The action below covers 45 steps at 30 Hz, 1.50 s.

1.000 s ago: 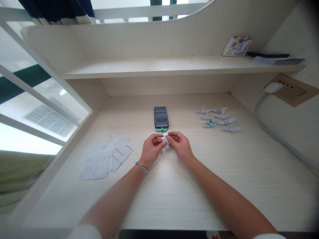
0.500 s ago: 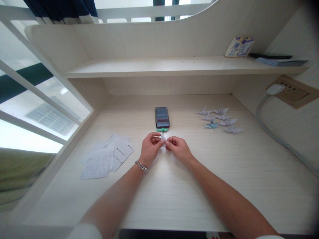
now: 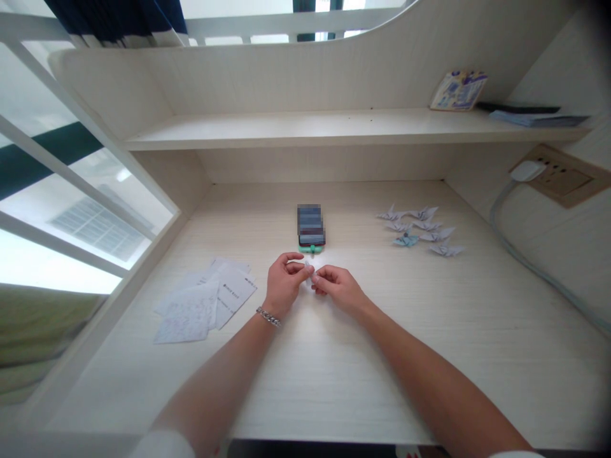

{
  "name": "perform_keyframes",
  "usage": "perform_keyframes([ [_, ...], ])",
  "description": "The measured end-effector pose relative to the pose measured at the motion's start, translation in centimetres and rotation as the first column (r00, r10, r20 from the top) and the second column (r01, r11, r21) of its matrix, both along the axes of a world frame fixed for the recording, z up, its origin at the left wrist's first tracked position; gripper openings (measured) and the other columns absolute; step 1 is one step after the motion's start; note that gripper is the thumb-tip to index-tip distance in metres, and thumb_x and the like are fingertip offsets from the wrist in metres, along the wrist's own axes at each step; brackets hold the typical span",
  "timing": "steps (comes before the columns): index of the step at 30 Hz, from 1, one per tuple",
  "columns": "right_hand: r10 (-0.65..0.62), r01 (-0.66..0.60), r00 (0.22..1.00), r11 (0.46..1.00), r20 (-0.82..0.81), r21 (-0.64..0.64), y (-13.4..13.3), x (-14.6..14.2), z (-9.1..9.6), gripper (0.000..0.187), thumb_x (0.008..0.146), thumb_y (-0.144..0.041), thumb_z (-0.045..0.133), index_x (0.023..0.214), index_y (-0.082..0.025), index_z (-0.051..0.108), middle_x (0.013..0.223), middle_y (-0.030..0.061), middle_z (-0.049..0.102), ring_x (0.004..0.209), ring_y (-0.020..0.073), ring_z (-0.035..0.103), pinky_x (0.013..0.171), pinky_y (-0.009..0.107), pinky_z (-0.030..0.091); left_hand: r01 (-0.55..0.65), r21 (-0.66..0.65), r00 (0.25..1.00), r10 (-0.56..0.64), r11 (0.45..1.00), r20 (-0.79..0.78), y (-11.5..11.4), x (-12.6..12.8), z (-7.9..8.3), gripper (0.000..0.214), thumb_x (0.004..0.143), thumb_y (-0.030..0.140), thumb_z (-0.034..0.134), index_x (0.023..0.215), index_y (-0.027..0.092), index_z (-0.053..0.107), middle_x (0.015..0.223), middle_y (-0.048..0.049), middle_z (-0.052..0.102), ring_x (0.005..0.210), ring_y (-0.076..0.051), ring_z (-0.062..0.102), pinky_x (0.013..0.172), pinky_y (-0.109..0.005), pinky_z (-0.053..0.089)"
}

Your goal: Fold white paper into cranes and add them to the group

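Between my two hands is a small piece of folded white paper [image 3: 308,268], mostly covered by the fingers. My left hand [image 3: 285,280], with a chain bracelet [image 3: 268,316] at its wrist, pinches the paper between thumb and fingers. From the other side, my right hand [image 3: 340,286] grips its lower right part with thumb and forefinger. Just beyond the fingertips lies a phone [image 3: 311,224] in a green-edged case. Several white folded paper cranes [image 3: 436,235] and a blue paper crane [image 3: 405,240] rest on the desk to the right.
Loose paper sheets [image 3: 191,312] overlap on the left of the desk [image 3: 305,381]. A shelf [image 3: 267,130] runs across the back, with a small colourful packet [image 3: 459,90] on it. At the right, a cable [image 3: 534,267] hangs from a wall socket [image 3: 568,175].
Both hands have shifted slightly left with the folded paper. The paper now tilts differently and shows less of itself between the fingers.
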State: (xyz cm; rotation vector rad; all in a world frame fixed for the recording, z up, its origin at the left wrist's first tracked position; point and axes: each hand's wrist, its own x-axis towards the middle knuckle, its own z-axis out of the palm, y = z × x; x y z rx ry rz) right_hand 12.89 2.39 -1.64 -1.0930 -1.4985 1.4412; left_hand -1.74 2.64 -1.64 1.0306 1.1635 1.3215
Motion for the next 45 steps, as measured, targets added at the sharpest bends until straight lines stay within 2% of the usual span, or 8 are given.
perform_keyframes([
  [6, -0.092, 0.093, 0.996, 0.995, -0.018, 0.047, 0.32, 0.28, -0.24, 0.025, 0.074, -0.042, 0.057, 0.069, -0.017, 0.058, 0.060, 0.0003, 0.059, 0.053, 0.0121, 0.052, 0.053, 0.025, 0.042, 0.091, -0.023, 0.991, -0.088, 0.996, 0.100, -0.26, 0.52, 0.10, 0.044, 0.062, 0.028, 0.072, 0.100, 0.015, 0.055, 0.074, -0.0042, 0.066, 0.062, -0.012, 0.060, 0.063, -0.027, 0.047],
  [9, -0.137, 0.138, 0.990, 0.990, -0.031, 0.034, 0.41, 0.31, -0.44, 0.028, 0.074, -0.045, 0.057, 0.069, -0.017, 0.058, 0.060, 0.0010, 0.059, 0.052, 0.0121, 0.052, 0.051, 0.025, 0.042, 0.107, -0.028, 0.988, -0.103, 0.994, 0.116, -0.27, 0.67, 0.12, 0.044, 0.059, 0.027, 0.073, 0.096, 0.015, 0.054, 0.072, -0.0034, 0.066, 0.062, -0.013, 0.061, 0.064, -0.029, 0.048],
  [13, -0.096, 0.096, 0.995, 0.995, -0.031, -0.004, 0.30, 0.21, -0.61, 0.030, 0.073, -0.047, 0.057, 0.072, -0.017, 0.058, 0.063, 0.0020, 0.061, 0.054, 0.0128, 0.054, 0.053, 0.026, 0.044, 0.060, -0.036, 0.994, -0.056, 0.998, 0.098, -0.11, 0.56, 0.16, 0.042, 0.056, 0.024, 0.075, 0.091, 0.015, 0.052, 0.067, -0.0009, 0.064, 0.059, -0.012, 0.060, 0.062, -0.027, 0.048],
  [21, -0.125, 0.115, 0.988, 0.987, 0.091, 0.113, -0.20, 0.16, 0.10, 0.024, 0.077, -0.040, 0.054, 0.069, -0.018, 0.056, 0.061, 0.0011, 0.060, 0.055, 0.0131, 0.054, 0.053, 0.025, 0.042, 0.076, -0.011, 0.987, -0.074, 0.997, 0.140, -0.11, 0.64, 0.17, 0.041, 0.060, 0.023, 0.072, 0.095, 0.015, 0.052, 0.073, -0.0019, 0.063, 0.064, -0.011, 0.059, 0.064, -0.026, 0.047],
  [28, -0.069, 0.068, 0.997, 0.995, 0.017, 0.074, -0.30, 0.10, -0.03, 0.024, 0.076, -0.041, 0.056, 0.076, -0.017, 0.058, 0.067, 0.0026, 0.062, 0.059, 0.0139, 0.056, 0.055, 0.026, 0.045, 0.025, -0.034, 0.982, -0.019, 0.999, 0.190, 0.22, 0.28, 0.08, 0.041, 0.054, 0.022, 0.075, 0.084, 0.016, 0.048, 0.066, 0.0021, 0.061, 0.058, -0.009, 0.058, 0.061, -0.024, 0.046],
  [34, -0.148, 0.136, 0.987, 0.978, 0.061, 0.160, -0.42, 0.26, 0.09, 0.023, 0.077, -0.040, 0.055, 0.071, -0.018, 0.059, 0.063, 0.0015, 0.060, 0.057, 0.0137, 0.054, 0.055, 0.026, 0.043, 0.084, -0.085, 0.969, -0.062, 0.993, 0.238, 0.01, 0.41, 0.54, 0.045, 0.056, 0.026, 0.075, 0.093, 0.015, 0.052, 0.069, 0.0001, 0.063, 0.059, -0.010, 0.059, 0.061, -0.025, 0.047],
  [40, -0.054, 0.056, 0.989, 0.998, -0.136, 0.010, 0.09, 0.33, -0.15, 0.026, 0.076, -0.043, 0.056, 0.075, -0.017, 0.059, 0.062, 0.0015, 0.060, 0.058, 0.0139, 0.056, 0.052, 0.025, 0.044, 0.193, -0.096, 0.927, -0.149, 0.977, 0.343, -0.17, 0.20, 0.65, 0.038, 0.062, 0.025, 0.072, 0.094, 0.013, 0.055, 0.072, -0.0032, 0.065, 0.063, -0.012, 0.060, 0.062, -0.028, 0.048],
  [45, -0.061, 0.064, 0.987, 0.998, -0.146, 0.014, 0.23, 0.36, -0.31, 0.023, 0.074, -0.040, 0.059, 0.074, -0.018, 0.059, 0.060, 0.0007, 0.060, 0.057, 0.0134, 0.056, 0.052, 0.025, 0.044, 0.249, -0.107, 0.904, -0.192, 0.963, 0.382, -0.24, 0.13, 0.56, 0.040, 0.063, 0.025, 0.072, 0.098, 0.012, 0.057, 0.076, -0.0055, 0.066, 0.065, -0.014, 0.061, 0.063, -0.029, 0.048],
])
